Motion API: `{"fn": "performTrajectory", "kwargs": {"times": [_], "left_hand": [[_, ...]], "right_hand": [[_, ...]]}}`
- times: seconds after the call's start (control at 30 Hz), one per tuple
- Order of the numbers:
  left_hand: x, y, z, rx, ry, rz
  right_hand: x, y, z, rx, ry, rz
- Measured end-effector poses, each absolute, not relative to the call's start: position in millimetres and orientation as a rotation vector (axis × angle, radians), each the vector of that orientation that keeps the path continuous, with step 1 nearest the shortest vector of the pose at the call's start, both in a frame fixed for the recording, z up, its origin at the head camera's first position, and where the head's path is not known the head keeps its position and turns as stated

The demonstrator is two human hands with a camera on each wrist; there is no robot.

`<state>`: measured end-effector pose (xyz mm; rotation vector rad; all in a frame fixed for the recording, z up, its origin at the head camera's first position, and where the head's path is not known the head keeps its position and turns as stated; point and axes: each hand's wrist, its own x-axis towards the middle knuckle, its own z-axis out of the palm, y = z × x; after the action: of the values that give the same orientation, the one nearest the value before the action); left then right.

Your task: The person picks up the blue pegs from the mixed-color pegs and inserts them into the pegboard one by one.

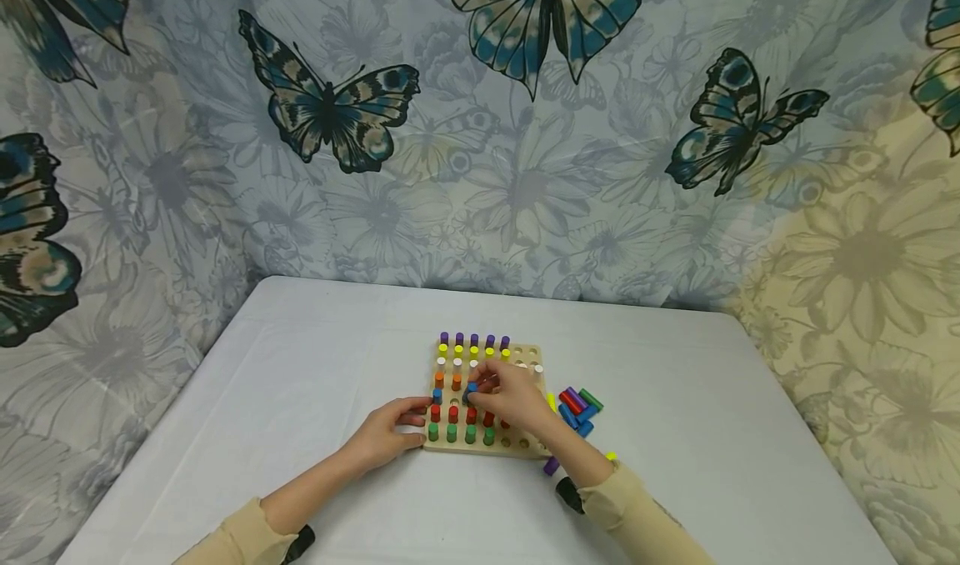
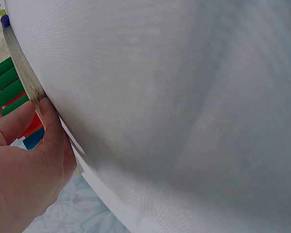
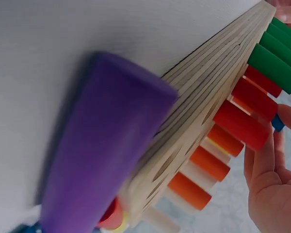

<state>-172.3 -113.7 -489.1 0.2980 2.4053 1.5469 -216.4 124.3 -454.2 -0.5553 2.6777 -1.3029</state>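
A wooden pegboard point(image 1: 486, 451) carries rows of coloured pegs: purple at the back, then yellow, white, orange, blue, red and green. My left hand point(image 1: 384, 436) holds the board's left front corner; in the left wrist view its digits lie along the edge beside a green peg point(image 2: 12, 91). Over the middle of the board, my right hand point(image 1: 512, 394) pinches a blue peg point(image 1: 471, 389) between thumb and fingers, at the blue row. In the right wrist view that blue peg point(image 3: 278, 123) is mostly hidden behind red pegs point(image 3: 240, 124).
Loose pegs point(image 1: 573, 407) in several colours lie right of the board, partly behind my right forearm. A purple peg point(image 1: 551, 466) lies by the board's right front corner, and a yellow peg point(image 1: 611, 457) farther right. A white cloth covers the table point(image 1: 337, 323); a butterfly-patterned backdrop stands behind.
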Motion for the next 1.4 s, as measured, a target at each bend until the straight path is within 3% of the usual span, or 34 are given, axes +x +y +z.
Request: {"fn": "performTrajectory", "kwargs": {"times": [1.4], "left_hand": [[-175.2,-115.6,-489.9,0.343,2.404,1.563]], "right_hand": [[-221.1,105.6,-454.6,-0.742,2.639,-1.174]]}}
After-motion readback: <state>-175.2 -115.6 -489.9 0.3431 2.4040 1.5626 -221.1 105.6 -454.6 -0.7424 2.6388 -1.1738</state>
